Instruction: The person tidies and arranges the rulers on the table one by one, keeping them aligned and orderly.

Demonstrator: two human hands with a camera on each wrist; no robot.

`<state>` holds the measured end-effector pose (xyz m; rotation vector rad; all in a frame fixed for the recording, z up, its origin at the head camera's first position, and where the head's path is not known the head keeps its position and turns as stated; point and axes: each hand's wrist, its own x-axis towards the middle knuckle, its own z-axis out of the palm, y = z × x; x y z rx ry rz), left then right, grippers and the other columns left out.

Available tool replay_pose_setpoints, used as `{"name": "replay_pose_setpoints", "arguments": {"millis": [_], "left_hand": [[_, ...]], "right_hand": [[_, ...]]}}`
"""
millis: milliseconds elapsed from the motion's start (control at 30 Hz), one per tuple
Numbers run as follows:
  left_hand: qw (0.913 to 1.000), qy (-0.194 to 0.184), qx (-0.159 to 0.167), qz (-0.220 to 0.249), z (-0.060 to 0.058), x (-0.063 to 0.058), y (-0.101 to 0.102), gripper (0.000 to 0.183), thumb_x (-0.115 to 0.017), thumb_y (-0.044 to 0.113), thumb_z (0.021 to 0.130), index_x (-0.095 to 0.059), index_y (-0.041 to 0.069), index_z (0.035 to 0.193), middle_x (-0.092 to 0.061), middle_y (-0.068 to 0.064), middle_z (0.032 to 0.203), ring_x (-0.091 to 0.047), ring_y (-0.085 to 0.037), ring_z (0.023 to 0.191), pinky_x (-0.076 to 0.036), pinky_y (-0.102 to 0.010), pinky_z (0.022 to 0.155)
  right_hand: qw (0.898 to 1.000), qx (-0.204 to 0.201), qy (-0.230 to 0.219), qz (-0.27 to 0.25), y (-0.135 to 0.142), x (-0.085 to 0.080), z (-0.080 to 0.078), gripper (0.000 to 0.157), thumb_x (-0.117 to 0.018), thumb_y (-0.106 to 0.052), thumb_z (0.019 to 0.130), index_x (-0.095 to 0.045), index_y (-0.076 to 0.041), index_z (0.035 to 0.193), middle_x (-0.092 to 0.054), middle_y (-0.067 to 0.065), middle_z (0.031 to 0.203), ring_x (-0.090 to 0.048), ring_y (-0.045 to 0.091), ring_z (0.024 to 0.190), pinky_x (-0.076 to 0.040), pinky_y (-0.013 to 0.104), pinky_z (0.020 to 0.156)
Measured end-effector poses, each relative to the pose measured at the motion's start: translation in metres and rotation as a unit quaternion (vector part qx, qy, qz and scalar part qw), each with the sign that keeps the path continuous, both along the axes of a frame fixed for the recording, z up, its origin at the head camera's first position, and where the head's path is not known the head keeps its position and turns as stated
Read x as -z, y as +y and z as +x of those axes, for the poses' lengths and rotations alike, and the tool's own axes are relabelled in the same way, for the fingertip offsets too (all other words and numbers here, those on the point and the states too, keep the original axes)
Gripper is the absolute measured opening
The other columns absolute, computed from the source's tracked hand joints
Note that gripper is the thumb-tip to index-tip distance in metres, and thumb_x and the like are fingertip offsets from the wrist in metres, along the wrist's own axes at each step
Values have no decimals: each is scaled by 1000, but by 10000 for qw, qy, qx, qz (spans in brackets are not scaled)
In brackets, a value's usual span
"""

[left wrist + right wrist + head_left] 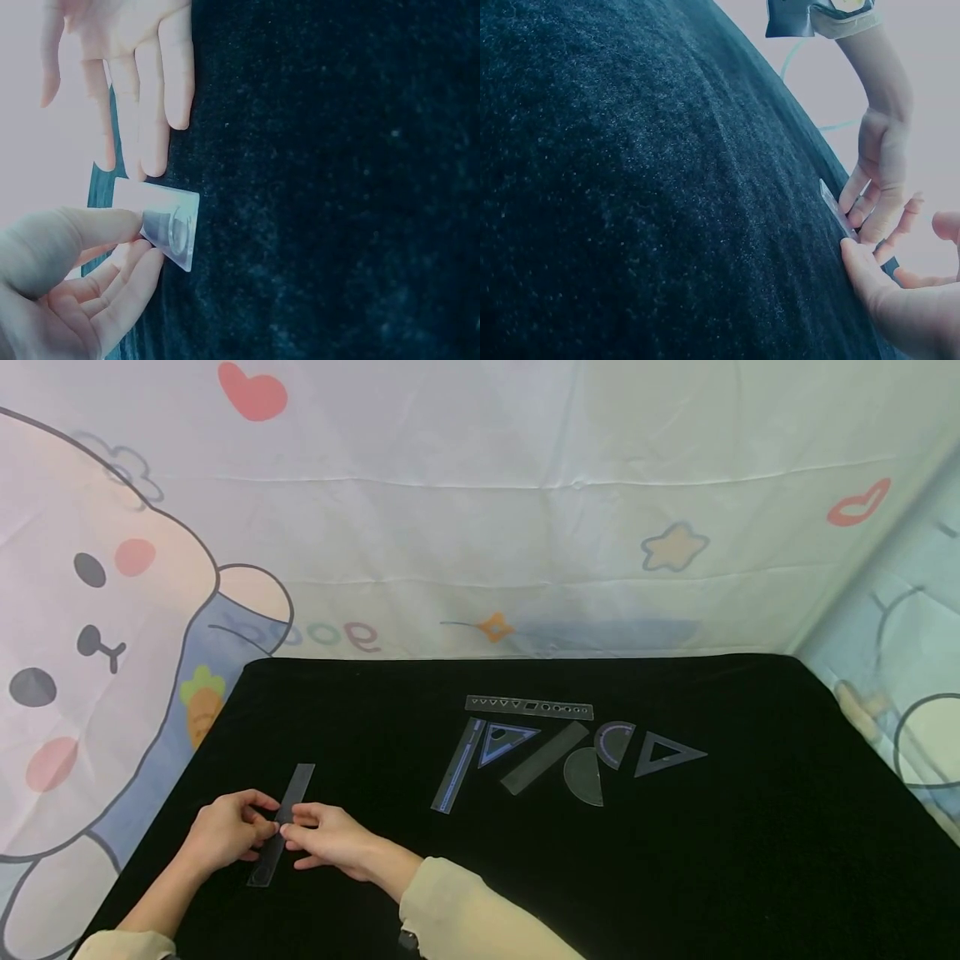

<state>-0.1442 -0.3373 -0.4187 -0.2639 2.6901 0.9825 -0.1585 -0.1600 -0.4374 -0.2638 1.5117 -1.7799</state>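
On the counter (750,860), near left, a ruler (298,783) lies between the left hand (227,831) and the right hand (333,839). To the right, a stencil ruler (528,707) lies farthest; nearer, left to right, come a 2nd ruler (457,766), a set square (507,745), a 3rd ruler (545,758), a near protractor (587,777), a far protractor (617,747) and a 2nd set square (663,763).

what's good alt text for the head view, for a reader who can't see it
A person's left hand pinches a transparent ruler over black cloth, with the right hand close by at the ruler's middle. Farther right lie three more rulers, two set squares and two protractors; a cartoon-printed backdrop hangs behind.
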Motion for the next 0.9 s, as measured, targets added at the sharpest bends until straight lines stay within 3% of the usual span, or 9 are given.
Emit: {"name": "replay_pose_setpoints", "arguments": {"millis": [233,467,733,900], "left_hand": [[9998,112,119,-115,-2,-3,-1,30,-62,10,86,-54,-4,110,-60,-8,77,-61,-14,62,-56,-31,56],[9969,653,168,-403,-1,-5,2,27,-62,13,86,-57,-4,105,-60,-6,74,-61,-14,60,-54,-29,53],[9911,1205,166,-535,-6,-6,10,21,-61,15,86,-61,1,101,-63,-4,77,-58,-12,61,-48,-24,50],[9896,1353,206,-433,-8,-4,20,19,-60,13,85,-61,3,101,-63,-4,80,-60,-12,66,-48,-24,52]], "right_hand": [[9998,-3,152,86,4,-3,0,43,-53,-18,93,-41,-7,134,-50,9,129,-58,25,107,-52,41,85],[9925,127,1152,393,22,-2,-3,32,-51,-17,93,-51,-8,124,-58,0,105,-61,16,94,-55,30,74],[9702,173,2207,980,43,3,-12,22,-54,-20,92,-59,-16,113,-62,-6,94,-61,7,79,-50,18,65],[9459,-18,3018,1186,54,1,-15,19,-55,-20,91,-60,-17,110,-59,-10,96,-57,-1,75,-48,15,64]]}}
